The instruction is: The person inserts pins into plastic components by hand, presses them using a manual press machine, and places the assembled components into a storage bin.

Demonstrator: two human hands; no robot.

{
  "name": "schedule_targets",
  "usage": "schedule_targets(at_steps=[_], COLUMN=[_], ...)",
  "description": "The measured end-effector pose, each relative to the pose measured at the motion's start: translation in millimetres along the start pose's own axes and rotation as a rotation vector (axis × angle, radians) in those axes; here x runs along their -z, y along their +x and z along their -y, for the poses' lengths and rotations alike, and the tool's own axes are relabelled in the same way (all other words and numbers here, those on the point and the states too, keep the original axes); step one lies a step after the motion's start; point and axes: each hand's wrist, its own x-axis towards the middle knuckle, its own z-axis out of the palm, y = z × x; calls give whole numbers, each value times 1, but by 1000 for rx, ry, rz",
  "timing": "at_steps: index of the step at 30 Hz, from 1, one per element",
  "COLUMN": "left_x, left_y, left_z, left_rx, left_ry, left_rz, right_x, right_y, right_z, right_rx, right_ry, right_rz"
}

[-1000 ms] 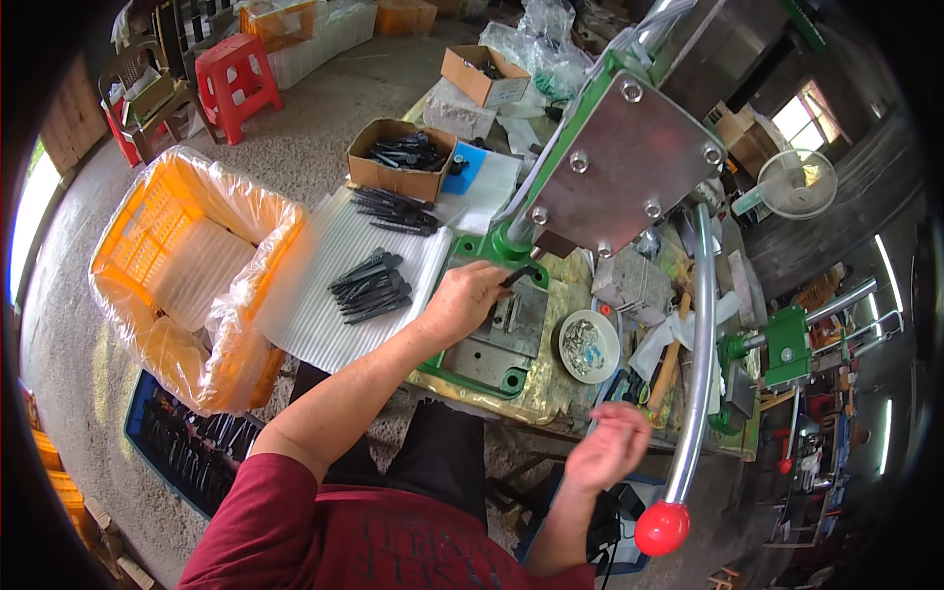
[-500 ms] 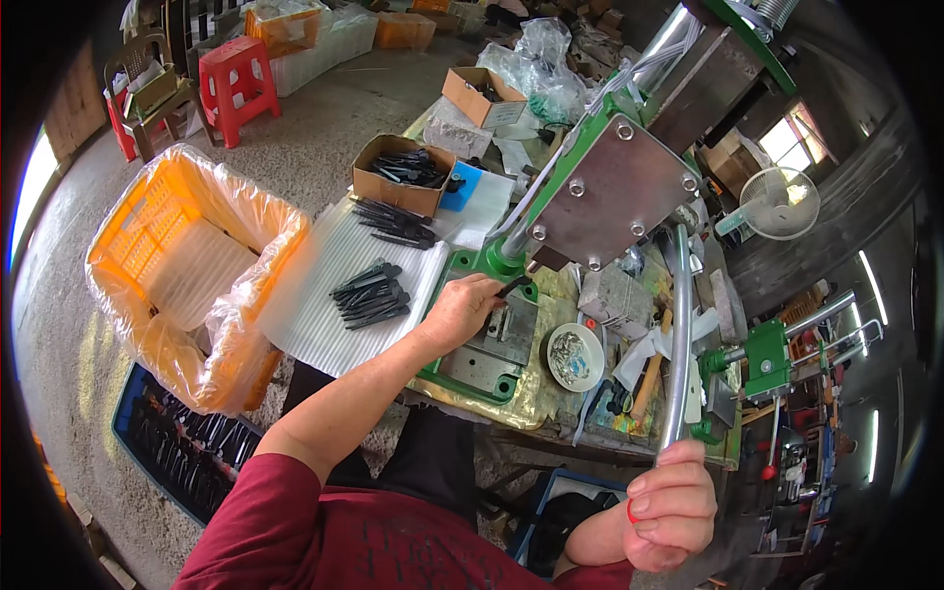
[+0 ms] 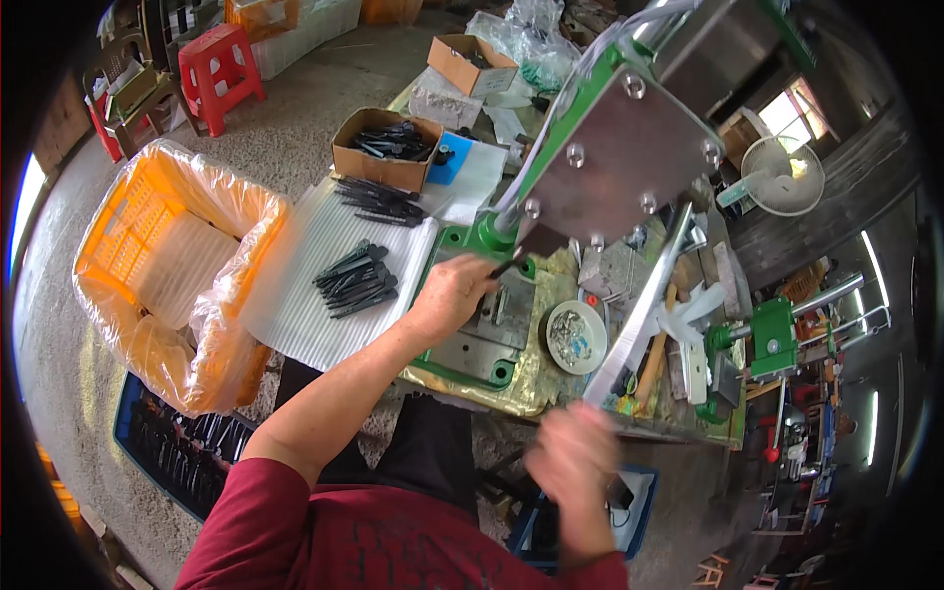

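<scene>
My left hand (image 3: 454,295) is closed on a slim black part (image 3: 505,265), whose far end sits beneath the press head, over the green-framed base (image 3: 482,359). What that part is exactly, I cannot make out. My right hand (image 3: 575,454), smeared by motion, is wrapped round the end of the metal lever (image 3: 639,315) of the green hand press (image 3: 615,162). Left of the base, a white ribbed foam sheet (image 3: 285,315) carries two bunches of similar black parts (image 3: 356,280). Beside the press base stands a white bowl (image 3: 576,337) of small metal pieces.
A cardboard box (image 3: 379,177) of black parts stands behind the foam sheet. At left is an orange crate (image 3: 187,275) lined with clear plastic, with a blue-rimmed tray (image 3: 177,442) below it. A second green press (image 3: 772,339) and a fan (image 3: 782,177) are at right.
My right hand has swung the lever left and toward me. The left hand keeps its hold on the black part at the press. The whole view has shifted slightly.
</scene>
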Motion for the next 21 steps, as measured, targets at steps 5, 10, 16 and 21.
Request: schedule_targets(at_steps=[5, 10, 16, 21], left_x=[-5, -1, -4, -3], left_y=[-4, -5, -2, -3], left_z=[7, 7, 5, 4], left_rx=[-22, 14, -4, -12], left_ry=[23, 26, -17, -8], left_rz=[-1, 11, 18, 7], right_x=[-21, 18, 66, 67], right_y=[4, 10, 48, 50], right_z=[-15, 11, 44, 39], right_rx=[338, 236, 287, 302], right_ry=[80, 173, 413, 525], right_rz=[-176, -144, -365, -369])
